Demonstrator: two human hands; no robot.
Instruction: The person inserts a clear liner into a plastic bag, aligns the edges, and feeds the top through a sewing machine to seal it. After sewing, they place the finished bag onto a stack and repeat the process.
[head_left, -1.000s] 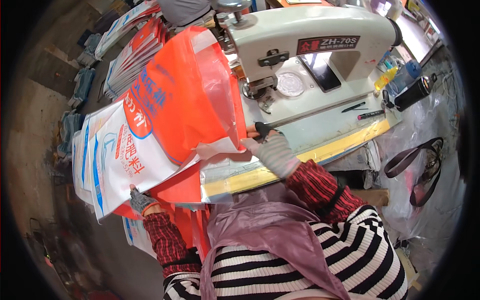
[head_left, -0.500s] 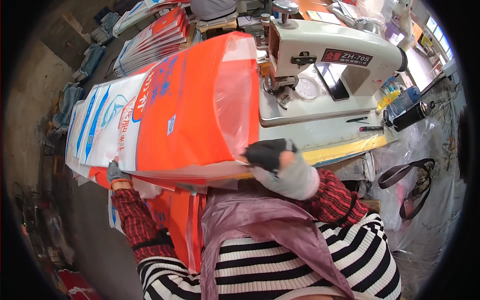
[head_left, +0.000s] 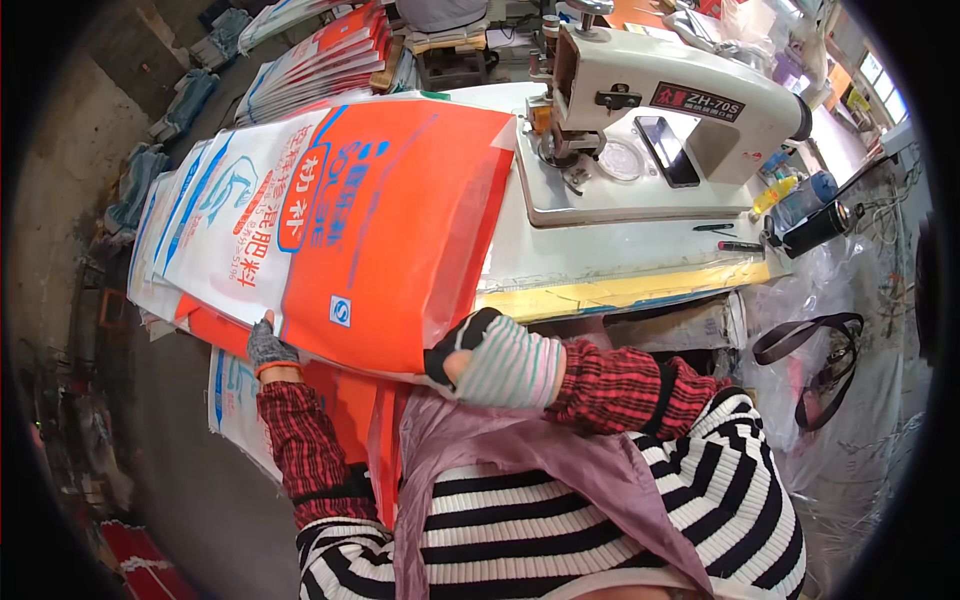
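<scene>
Bag (head_left: 390, 240): long axis left-right, orange end rightward; left hand (head_left: 272, 350), right hand (head_left: 500, 362) pinching near edge.

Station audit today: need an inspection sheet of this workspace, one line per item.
Surface: white tabletop, yellow strip along its near edge.
Job's things: flat orange-and-white plastic bag lies over similar bags, left of a white arched metal machine.
Clutter: black rectangular phone and round clear plastic dish under the machine's arm; pink-and-black marker and black cylindrical bottle toward the right.
Grips: grey-gloved left grip at the bag's near edge, fingers partly hidden; striped-gloved right grip closed on its near right corner.
Cables: thin pale strands far right, possibly wires; too small to tell.
Surroundings: orange-and-white bag pile behind; clear plastic sheeting and dark looped strap at right.
</scene>
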